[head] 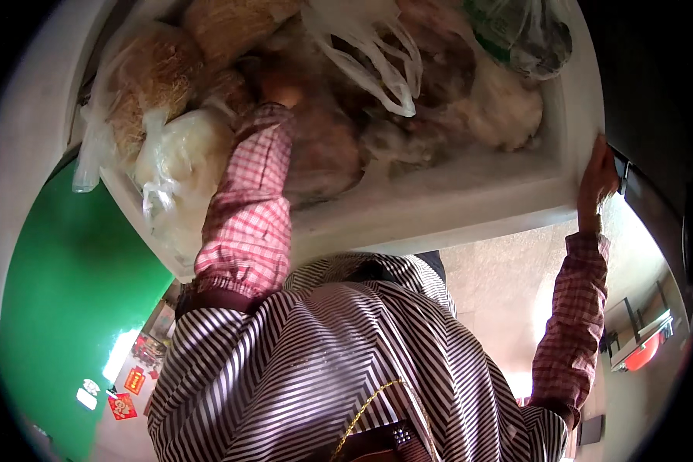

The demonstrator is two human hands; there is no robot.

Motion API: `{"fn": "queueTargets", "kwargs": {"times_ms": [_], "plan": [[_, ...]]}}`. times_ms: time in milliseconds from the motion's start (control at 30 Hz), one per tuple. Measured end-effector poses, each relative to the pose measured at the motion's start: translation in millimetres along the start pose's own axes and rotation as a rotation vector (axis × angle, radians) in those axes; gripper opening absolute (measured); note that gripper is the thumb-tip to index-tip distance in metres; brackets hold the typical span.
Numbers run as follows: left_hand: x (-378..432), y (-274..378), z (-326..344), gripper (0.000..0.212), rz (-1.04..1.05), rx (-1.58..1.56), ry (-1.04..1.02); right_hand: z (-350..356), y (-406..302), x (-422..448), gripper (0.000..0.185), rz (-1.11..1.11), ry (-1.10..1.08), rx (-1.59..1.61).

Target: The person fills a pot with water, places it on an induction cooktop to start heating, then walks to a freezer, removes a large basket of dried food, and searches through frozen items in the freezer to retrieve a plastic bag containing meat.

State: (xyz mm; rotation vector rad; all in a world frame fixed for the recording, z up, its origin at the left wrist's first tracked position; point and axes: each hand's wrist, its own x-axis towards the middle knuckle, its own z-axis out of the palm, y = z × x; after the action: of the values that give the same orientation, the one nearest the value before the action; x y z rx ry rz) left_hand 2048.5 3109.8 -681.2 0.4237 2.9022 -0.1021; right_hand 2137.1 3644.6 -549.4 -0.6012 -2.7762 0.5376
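My left hand (283, 94) reaches down among plastic-bagged food inside a white chest freezer (427, 196). It is blurred and mostly hidden, so whether it grips anything cannot be made out. Just beside that forearm lies a clear bag of pale food (187, 150). A dark reddish bagged lump (323, 150), seemingly frozen meat, is on its other side. At the freezer's right corner, my right hand (599, 179) holds the outer rim. A small dark and silvery part (623, 170) shows next to its knuckles.
Bags of brown shredded-looking food (150, 81) crowd the left, one hanging over the rim. A knotted white carrier bag (375, 52) and a green-printed bag (522, 40) lie farther back. A green surface (75, 260) borders the freezer's left side. Floor (496, 277) shows at right.
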Motion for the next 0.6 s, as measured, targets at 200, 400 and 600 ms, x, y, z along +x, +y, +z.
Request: {"fn": "queueTargets", "kwargs": {"times_ms": [200, 400, 600], "plan": [[3.2, -0.1, 40.1, 0.054, -0.340, 0.055, -0.189, 0.4, -15.7, -4.1, 0.046, -0.033, 0.009, 0.003], [20.5, 18.7, -15.7, 0.060, -0.228, -0.258, -0.507, 2.7, 2.5, -0.7, 0.045, -0.059, 0.043, 0.000], [12.3, -11.9, -1.3, 0.056, -0.025, -0.206, -0.439, 0.8, -7.6, 2.5, 0.042, -0.094, 0.046, -0.025]]}}
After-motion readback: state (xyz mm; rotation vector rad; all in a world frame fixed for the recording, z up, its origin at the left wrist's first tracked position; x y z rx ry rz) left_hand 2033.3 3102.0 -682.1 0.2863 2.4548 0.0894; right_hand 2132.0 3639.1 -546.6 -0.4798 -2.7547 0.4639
